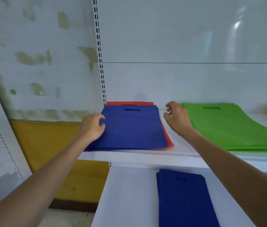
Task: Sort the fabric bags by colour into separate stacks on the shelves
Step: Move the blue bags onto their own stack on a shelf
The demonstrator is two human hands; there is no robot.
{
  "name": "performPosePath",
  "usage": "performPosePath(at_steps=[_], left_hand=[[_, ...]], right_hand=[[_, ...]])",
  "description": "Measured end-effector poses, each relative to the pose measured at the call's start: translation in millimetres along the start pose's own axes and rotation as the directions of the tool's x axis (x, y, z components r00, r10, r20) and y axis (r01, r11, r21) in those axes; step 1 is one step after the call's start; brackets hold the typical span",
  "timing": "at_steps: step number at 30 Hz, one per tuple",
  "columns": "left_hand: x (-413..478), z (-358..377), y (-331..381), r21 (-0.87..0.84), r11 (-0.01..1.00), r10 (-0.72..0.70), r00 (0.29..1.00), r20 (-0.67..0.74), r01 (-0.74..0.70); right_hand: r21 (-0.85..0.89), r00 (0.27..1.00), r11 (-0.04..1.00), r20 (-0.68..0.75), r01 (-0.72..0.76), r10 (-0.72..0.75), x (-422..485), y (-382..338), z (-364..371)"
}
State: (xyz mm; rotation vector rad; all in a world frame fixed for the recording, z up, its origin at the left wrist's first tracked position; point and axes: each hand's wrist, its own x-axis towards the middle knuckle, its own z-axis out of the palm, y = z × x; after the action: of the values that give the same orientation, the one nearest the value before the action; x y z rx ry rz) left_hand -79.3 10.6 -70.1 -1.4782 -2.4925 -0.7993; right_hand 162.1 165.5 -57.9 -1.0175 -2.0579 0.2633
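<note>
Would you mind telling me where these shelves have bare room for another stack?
Lower shelf: bare left of its blue stack. Upper shelf: crowded, only a narrow strip between the red-and-blue pile and green stack, under the right hand.
</note>
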Motion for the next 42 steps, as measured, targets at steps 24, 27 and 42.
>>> performPosePath(at_steps=[24,27,42], left_hand=[[51,27,-38,-0.235,0.97,-0.104,0.977,-0.184,0.059],[47,27,-37,-0.25,0.968,-0.068,0.985,-0.16,0.027],[11,8,14,-0.269,0.924,0.22,0.953,-0.21,-0.273]], right_hand=[[-0.094,0.896,0.894,0.027,-0.439,0.443,39,11,79],[-0.045,0.916,0.914,-0.02,-0.402,0.402,35,9,75],[-0.044,0.891,0.997,-0.448,0.066,-0.078,-1,5,-20]])
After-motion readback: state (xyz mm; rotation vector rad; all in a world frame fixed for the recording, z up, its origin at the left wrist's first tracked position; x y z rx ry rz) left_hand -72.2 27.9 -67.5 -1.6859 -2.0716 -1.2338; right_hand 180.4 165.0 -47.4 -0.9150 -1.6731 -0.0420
